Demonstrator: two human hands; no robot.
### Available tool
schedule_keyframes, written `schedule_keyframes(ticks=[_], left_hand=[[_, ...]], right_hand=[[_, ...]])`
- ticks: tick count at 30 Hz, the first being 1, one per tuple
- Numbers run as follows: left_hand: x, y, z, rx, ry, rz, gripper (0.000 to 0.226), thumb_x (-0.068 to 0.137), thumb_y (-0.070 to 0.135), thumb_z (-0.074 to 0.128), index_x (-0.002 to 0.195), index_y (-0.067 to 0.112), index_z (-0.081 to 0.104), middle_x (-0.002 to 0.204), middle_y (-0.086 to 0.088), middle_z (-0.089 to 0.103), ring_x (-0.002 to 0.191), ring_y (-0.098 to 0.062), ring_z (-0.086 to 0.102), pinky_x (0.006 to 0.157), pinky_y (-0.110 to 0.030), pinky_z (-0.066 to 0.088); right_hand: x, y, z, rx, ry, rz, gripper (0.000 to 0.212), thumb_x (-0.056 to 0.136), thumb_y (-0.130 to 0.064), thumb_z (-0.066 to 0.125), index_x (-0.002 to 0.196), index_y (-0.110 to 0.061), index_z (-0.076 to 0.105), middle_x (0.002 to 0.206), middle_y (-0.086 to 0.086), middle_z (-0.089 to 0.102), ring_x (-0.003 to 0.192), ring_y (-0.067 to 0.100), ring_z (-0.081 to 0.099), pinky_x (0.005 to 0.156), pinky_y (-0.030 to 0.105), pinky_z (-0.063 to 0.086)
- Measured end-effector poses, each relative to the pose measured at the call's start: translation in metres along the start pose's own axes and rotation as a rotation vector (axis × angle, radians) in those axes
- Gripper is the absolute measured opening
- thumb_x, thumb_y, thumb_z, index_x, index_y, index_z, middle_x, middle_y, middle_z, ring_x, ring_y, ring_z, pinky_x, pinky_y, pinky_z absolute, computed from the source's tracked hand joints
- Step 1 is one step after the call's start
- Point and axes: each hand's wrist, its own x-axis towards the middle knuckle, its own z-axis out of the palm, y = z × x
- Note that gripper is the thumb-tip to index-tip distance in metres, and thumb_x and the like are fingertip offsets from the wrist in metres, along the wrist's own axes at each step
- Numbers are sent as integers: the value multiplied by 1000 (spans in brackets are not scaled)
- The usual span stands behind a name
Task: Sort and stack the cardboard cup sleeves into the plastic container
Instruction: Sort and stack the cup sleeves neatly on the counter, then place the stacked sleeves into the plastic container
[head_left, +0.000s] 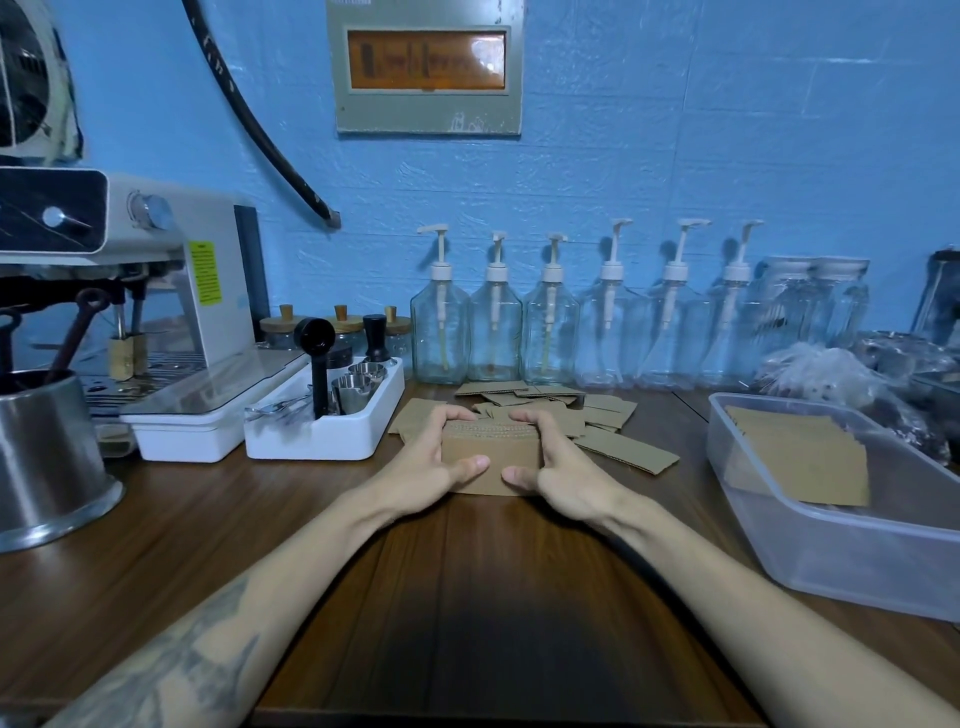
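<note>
A squared-up stack of brown cardboard cup sleeves (491, 451) stands on edge on the wooden table, in the middle of the view. My left hand (434, 460) grips its left end and my right hand (553, 467) grips its right end, thumbs pressed on the near face. Behind the stack, loose sleeves (605, 410) lie scattered flat. At the right stands the clear plastic container (831, 551), with a pile of sleeves (800, 452) lying flat inside it.
A white caddy (322, 436) with metal cups and a black tamper sits left of my hands, beside an espresso machine (171, 291) and a steel jug (47, 457). Several glass pump bottles (493, 322) line the blue wall. Plastic bags (831, 374) lie behind the container.
</note>
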Motion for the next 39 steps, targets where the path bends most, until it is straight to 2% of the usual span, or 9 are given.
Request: schedule_keyframes(ticks=[2, 6, 10, 13, 17, 23, 29, 33, 39], left_hand=[[0, 1, 2, -52, 3, -34, 45, 90, 10, 70, 125, 20, 43, 121, 0, 53, 110, -9, 56, 94, -23, 48], [-1, 1, 4, -147, -2, -47, 49, 88, 3, 70, 127, 21, 44, 116, 4, 55, 94, 7, 59, 77, -11, 49], [-3, 5, 5, -171, -70, -72, 53, 89, 2, 69, 129, 25, 43, 125, -5, 57, 106, -11, 61, 89, -23, 54], [-3, 5, 2, -72, -57, -47, 53, 87, 7, 72, 128, 24, 42, 125, -5, 57, 112, -20, 60, 99, -36, 51], [-2, 2, -1, 1, -89, -31, 53, 87, 12, 74, 126, 26, 41, 116, 2, 60, 104, -10, 61, 93, -27, 52], [-3, 4, -1, 29, -66, -1, 50, 86, 11, 75, 125, 24, 45, 114, 0, 60, 101, -10, 59, 88, -24, 50], [-2, 3, -3, 76, -15, 33, 52, 81, 15, 80, 124, 22, 51, 125, 0, 59, 113, -8, 55, 88, -7, 41], [-3, 6, -5, 76, -6, 43, 58, 75, 19, 86, 122, 21, 52, 112, 9, 59, 92, 17, 55, 75, -1, 41], [-8, 11, -8, 56, -41, 10, 76, 64, 17, 92, 124, 27, 46, 95, 5, 52, 73, 3, 51, 71, -18, 49]], right_hand=[[1, 0, 1, 89, 4, 16, 64, 91, -1, 62, 141, -23, 30, 131, 2, 53, 118, 13, 54, 90, 16, 49], [1, 2, -1, 184, 83, 27, 60, 87, 4, 65, 138, -20, 43, 132, 10, 53, 121, 21, 55, 103, 35, 48], [0, 7, -2, 279, 45, 36, 57, 87, 8, 63, 133, -19, 45, 114, 4, 65, 102, 11, 64, 78, 17, 54], [2, 4, -4, 108, 49, -13, 53, 89, 3, 63, 133, -19, 44, 114, -2, 62, 108, 12, 60, 86, 16, 50], [2, 1, -5, -149, 41, -79, 51, 90, -11, 67, 135, -22, 45, 132, 1, 49, 121, 18, 51, 106, 34, 43], [6, -5, -9, -418, 114, -182, 53, 86, -43, 70, 133, -23, 53, 122, -9, 49, 113, 7, 48, 93, 25, 39], [13, -14, -9, -462, 94, -189, 50, 83, -35, 76, 129, -29, 60, 131, -6, 61, 117, 12, 54, 101, 34, 45], [9, -16, -8, -459, 95, -165, 50, 83, -33, 75, 130, -29, 59, 129, -3, 62, 115, 14, 56, 99, 37, 47], [-11, -25, -21, -479, 169, -125, 50, 84, -27, 75, 131, -25, 58, 131, -1, 62, 117, 13, 54, 104, 34, 43]])
